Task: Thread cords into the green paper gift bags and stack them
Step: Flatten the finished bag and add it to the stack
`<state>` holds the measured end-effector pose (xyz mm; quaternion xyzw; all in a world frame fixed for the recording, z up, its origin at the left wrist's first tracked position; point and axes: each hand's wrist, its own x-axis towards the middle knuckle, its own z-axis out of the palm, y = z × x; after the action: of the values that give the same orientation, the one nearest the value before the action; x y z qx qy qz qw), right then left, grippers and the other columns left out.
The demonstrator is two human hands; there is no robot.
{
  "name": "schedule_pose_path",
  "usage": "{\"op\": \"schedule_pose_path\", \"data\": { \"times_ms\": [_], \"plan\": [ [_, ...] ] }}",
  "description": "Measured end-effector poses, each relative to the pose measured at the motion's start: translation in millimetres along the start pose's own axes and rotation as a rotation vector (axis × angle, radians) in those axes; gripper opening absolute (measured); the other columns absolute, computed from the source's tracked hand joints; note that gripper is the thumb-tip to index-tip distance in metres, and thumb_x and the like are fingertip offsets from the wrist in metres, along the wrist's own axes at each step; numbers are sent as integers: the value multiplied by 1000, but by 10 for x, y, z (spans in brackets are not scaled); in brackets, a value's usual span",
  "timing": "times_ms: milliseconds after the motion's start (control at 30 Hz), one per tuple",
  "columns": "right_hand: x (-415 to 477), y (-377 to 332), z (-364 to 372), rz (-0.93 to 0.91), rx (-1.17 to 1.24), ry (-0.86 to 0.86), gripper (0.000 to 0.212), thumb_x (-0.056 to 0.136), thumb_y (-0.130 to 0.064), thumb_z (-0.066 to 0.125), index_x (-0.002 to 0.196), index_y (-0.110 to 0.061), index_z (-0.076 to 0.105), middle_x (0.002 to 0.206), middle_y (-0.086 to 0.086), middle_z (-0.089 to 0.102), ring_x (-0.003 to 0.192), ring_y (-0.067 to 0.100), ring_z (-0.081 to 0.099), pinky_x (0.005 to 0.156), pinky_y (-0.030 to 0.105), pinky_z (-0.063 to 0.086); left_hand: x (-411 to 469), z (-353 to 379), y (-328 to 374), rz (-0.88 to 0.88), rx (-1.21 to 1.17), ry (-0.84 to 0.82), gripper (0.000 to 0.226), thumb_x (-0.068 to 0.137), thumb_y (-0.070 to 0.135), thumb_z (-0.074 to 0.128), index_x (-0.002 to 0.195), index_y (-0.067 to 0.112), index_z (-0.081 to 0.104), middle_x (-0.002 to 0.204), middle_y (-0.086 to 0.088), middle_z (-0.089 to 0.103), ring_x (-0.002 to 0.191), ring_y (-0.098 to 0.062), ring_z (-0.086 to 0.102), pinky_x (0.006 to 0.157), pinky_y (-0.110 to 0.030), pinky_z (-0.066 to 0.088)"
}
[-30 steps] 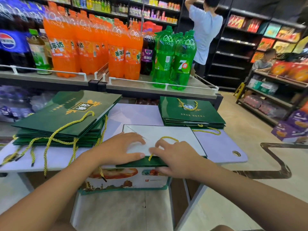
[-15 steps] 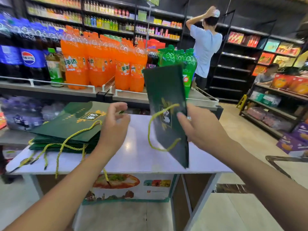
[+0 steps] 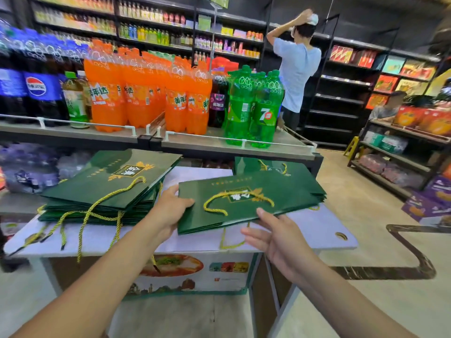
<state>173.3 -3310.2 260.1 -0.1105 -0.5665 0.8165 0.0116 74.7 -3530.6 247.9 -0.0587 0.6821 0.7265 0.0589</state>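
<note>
So over on the left side of the white worktop (image 3: 317,230) there's a thick left stack (image 3: 105,189) of flat green bags, printed face up. Their yellow cords (image 3: 85,215) trail down over the front left edge.

Next to that, the left hand (image 3: 168,211) grips the left edge of a green gift bag (image 3: 244,203), thumb on top and fingers curled round the side. The bag is held pretty much flat, a bit off level, above the middle of the worktop with the gold logo facing up. Its cord handle (image 3: 219,212) is looped across the top face, and a second loop (image 3: 229,242) dangles below the near edge.

The right hand (image 3: 275,237) is at the bag's near edge. The thumb tip touches the edge, and the fingers (image 3: 246,232) are spread out straight and relaxed, not clamped on anything.

The bag's far right end overlaps a right stack (image 3: 266,167) of the same bags at the back right of the worktop. Can't tell if it actually rests on that pile or just floats over it.

Under the worktop sits a box (image 3: 190,276) with a food picture on it. Behind everything there's a shelf (image 3: 73,132) with orange soda bottles (image 3: 146,93) and green bottles (image 3: 256,111) further right. A person in a light blue shirt (image 3: 296,69) stands by the back racks.
</note>
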Motion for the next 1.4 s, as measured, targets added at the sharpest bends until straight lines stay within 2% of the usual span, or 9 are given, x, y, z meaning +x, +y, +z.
{"op": "schedule_pose_path", "data": {
  "times_ms": [100, 267, 400, 567, 667, 900, 1033, 1167, 1400],
  "plan": [
    [-63, 240, -76, 154, 24, -35, 45, 101, -21, 64, 135, 4, 49, 120, 18, 72, 71, 24, 76, 56, 29, 62, 12, -104, -48, 33, 159, 9, 23, 98, -7, 53, 109, 11, 61, 104, -22, 74, 73, -29, 70, 61, -34, 59],
    [-107, 423, -112, 287, 13, -81, 46, 103, -23, 60, 134, 10, 54, 96, 19, 77, 57, 19, 72, 49, 28, 60, 40, -197, -120, 91, 346, 11, 28, 95, -5, 52, 115, 10, 63, 99, -13, 75, 75, -27, 73, 58, -31, 57],
    [-44, 436, -150, 364, -158, -109, 52, 103, -36, 60, 131, 6, 60, 96, 20, 77, 53, 17, 70, 47, 27, 59, 58, -193, -162, 163, 513, 68, 24, 96, 9, 54, 116, 20, 62, 102, -3, 72, 82, -21, 68, 67, -32, 53],
    [-12, 281, -219, 414, -635, -258, 71, 102, -63, 43, 126, 2, 62, 100, 20, 78, 55, 18, 68, 48, 25, 55, 100, -241, -208, 179, 800, 50, 67, 90, 38, 59, 152, 19, 43, 148, -2, 51, 122, -23, 56, 98, -38, 49],
    [7, 184, -249, 338, -912, -304, 66, 103, -63, 40, 116, -5, 68, 95, 15, 79, 55, 20, 68, 49, 25, 55, 121, -217, -269, 254, 943, 52, 69, 91, 40, 60, 154, 19, 41, 154, -4, 42, 137, -26, 45, 111, -42, 42],
    [98, 203, -303, 185, -1220, -321, 53, 105, -57, 44, 111, -12, 71, 84, 7, 79, 55, 19, 71, 54, 29, 60, 118, -170, -368, 286, 1192, 71, 57, 97, 47, 50, 151, 29, 44, 162, -6, 32, 145, -33, 31, 112, -50, 41],
    [104, 215, -315, -229, -1486, -258, 47, 102, -51, 49, 78, -19, 73, 66, -5, 75, 52, 10, 67, 65, 32, 61, 99, -168, -427, 321, 1290, 85, 54, 99, 49, 45, 149, 29, 45, 160, -5, 35, 145, -31, 31, 109, -48, 43],
    [195, 252, -328, -554, -1443, -164, 47, 97, -46, 54, 59, -19, 59, 52, -6, 60, 52, 13, 56, 57, 36, 51, 91, -153, -450, 341, 1332, 100, 53, 99, 48, 44, 148, 26, 48, 157, -5, 41, 140, -32, 35, 108, -48, 43],
    [244, 216, -313, -474, -1186, -203, 43, 98, -39, 60, 66, -10, 67, 56, 6, 64, 50, 15, 57, 63, 38, 55, 34, -121, -460, 357, 1388, 99, 51, 100, 45, 45, 147, 24, 50, 154, -6, 45, 137, -36, 37, 104, -48, 42]
  ]
}}
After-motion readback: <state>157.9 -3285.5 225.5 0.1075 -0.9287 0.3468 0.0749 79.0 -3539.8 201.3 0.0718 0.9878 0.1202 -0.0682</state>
